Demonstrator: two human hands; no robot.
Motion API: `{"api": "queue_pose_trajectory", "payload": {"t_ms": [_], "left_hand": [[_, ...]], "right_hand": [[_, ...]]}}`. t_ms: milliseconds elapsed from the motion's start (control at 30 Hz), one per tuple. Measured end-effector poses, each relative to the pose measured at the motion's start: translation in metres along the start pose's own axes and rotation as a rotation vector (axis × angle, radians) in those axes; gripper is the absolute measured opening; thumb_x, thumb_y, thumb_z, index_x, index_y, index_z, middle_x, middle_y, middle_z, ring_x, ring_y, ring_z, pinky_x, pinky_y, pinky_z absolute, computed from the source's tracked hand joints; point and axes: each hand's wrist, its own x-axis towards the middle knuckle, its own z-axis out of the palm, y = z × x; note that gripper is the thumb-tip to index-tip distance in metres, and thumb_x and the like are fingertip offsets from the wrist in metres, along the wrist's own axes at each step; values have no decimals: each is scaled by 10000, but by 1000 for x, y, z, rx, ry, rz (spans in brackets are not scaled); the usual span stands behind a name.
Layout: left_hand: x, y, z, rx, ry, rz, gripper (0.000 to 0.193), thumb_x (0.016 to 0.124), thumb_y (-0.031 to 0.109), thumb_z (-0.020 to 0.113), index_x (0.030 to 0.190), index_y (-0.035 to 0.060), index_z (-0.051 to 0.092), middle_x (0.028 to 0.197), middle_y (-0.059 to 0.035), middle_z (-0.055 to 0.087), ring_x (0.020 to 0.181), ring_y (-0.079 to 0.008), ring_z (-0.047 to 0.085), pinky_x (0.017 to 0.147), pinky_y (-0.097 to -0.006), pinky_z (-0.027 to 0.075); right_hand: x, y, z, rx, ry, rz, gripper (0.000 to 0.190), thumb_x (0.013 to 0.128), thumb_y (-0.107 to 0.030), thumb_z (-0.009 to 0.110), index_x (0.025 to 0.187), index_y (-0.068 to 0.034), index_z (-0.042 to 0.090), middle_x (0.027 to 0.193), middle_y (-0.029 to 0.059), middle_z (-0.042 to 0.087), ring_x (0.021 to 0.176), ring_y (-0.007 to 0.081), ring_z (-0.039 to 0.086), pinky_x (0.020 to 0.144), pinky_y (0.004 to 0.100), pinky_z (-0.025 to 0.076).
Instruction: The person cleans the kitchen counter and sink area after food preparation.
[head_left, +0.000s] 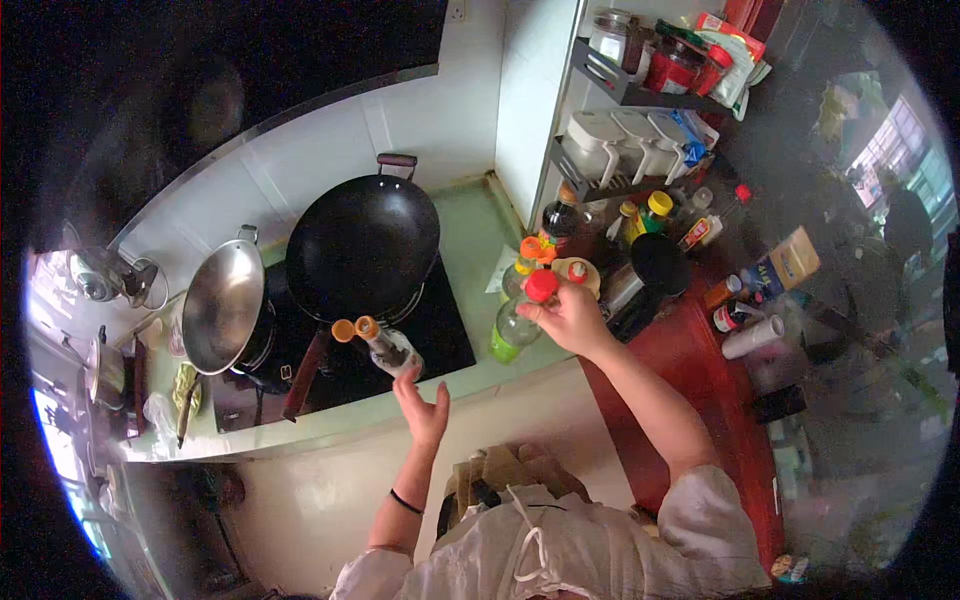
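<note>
My right hand (571, 319) is closed around the upper part of a clear bottle (514, 328) with a red cap and a green label, over the counter's right end. My left hand (424, 414) has its fingers apart, with fingertips at the lower end of a seasoning bottle (391, 352). That bottle's orange flip cap is up, and it is by the front of the black cooktop (442, 341); whether the fingertips touch it is unclear. Behind it, a black wok (360, 247) sits on the cooktop, its dark handle (307, 375) reaching the front edge.
Left of the wok is a steel pan (225, 307). Sauce bottles (561, 217) crowd the right corner, below a rack (600, 75) of jars and white seasoning boxes (592, 139). A red surface (675, 375) adjoins the counter; a range hood (300, 67) hangs above.
</note>
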Motion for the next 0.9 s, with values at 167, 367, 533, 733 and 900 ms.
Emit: {"api": "queue_pose_trajectory", "payload": {"t_ms": [167,367,533,733,900], "left_hand": [[-40,6,11,51,-90,-122,451,672,67,647,1081,28,460,1042,-156,467,994,-327,429,848,-392,364],[-104,-27,-16,176,0,-386,395,672,67,626,1036,38,474,1033,-157,478,997,-329,440,864,-412,363],[-162,-39,-57,310,147,-581,391,668,81,627,1031,47,486,1027,-151,480,998,-320,445,866,-399,368],[-239,-57,-124,353,252,-870,369,683,114,620,1028,68,499,1042,-139,472,1022,-308,436,879,-399,374],[-294,-77,-200,313,402,-1027,359,685,118,617,1022,69,505,1036,-134,471,1025,-297,435,873,-394,385]], "right_hand": [[-16,28,-9,-80,-44,4,311,715,-308,701,847,-56,575,659,95,580,549,235,555,532,334,431],[-25,73,-13,-60,-31,26,255,727,-227,697,807,-28,559,690,92,587,623,226,572,585,326,448],[-16,87,-11,38,-19,30,241,731,-194,696,836,-18,568,721,83,604,683,199,597,655,308,468],[-17,102,-11,231,-257,244,555,753,-26,651,1240,-39,387,1128,74,501,979,141,515,837,292,430],[-65,65,1,-75,212,-5,444,849,-84,552,1252,-27,375,1211,118,444,1058,240,469,886,336,405]]}}
